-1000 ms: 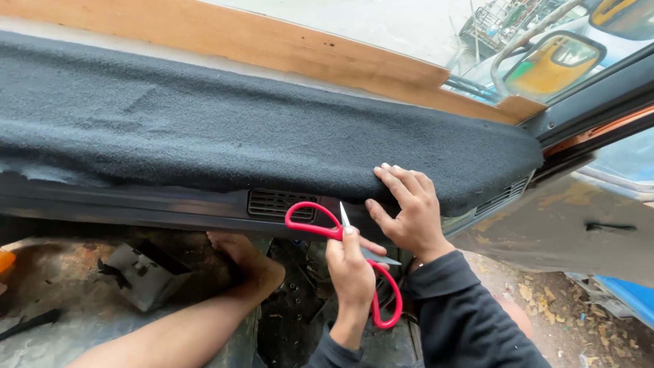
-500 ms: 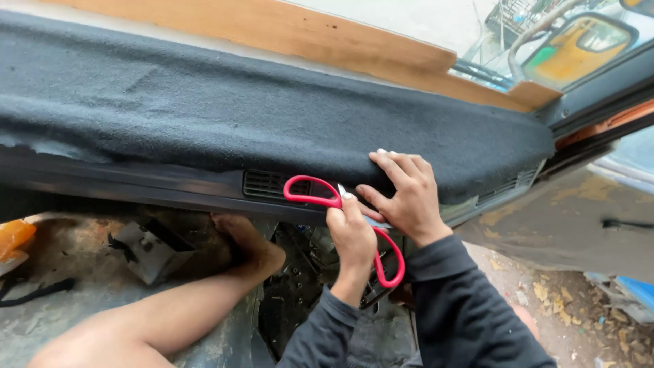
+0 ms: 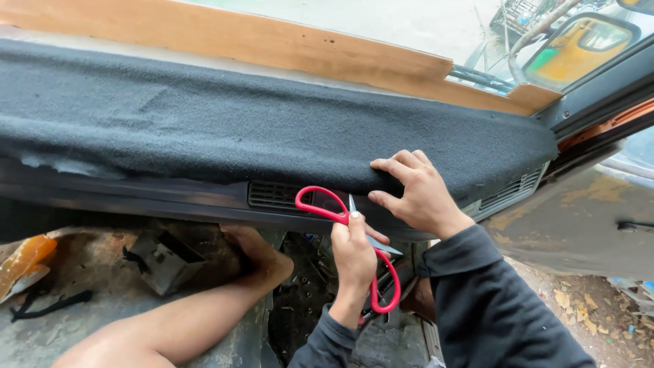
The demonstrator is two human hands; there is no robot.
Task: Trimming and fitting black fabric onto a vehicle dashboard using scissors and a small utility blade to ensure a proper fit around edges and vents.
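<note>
A dark grey felt cover [image 3: 204, 129] lies over a vehicle dashboard. My right hand [image 3: 417, 194] rests palm-down on the cover's front edge, fingers spread, to the right of an air vent [image 3: 272, 195]. My left hand [image 3: 354, 251] is shut on red-handled scissors [image 3: 319, 203] just below that edge. One red loop points up-left toward the vent and the other hangs down by my wrist. A short piece of blade shows above my fingers. Both my arms are in dark sleeves.
Another person's bare arm [image 3: 170, 327] reaches in from the lower left, its hand [image 3: 262, 255] under the dashboard. A wooden strip [image 3: 272, 44] runs along the windscreen. A black bracket [image 3: 163, 262] and an orange scrap [image 3: 24, 259] lie on the floor. At right is an open door [image 3: 586, 218].
The scissors have risen slightly toward the cover's edge, still in my left hand. My right hand stays on the felt. The bare arm reaches a little further in.
</note>
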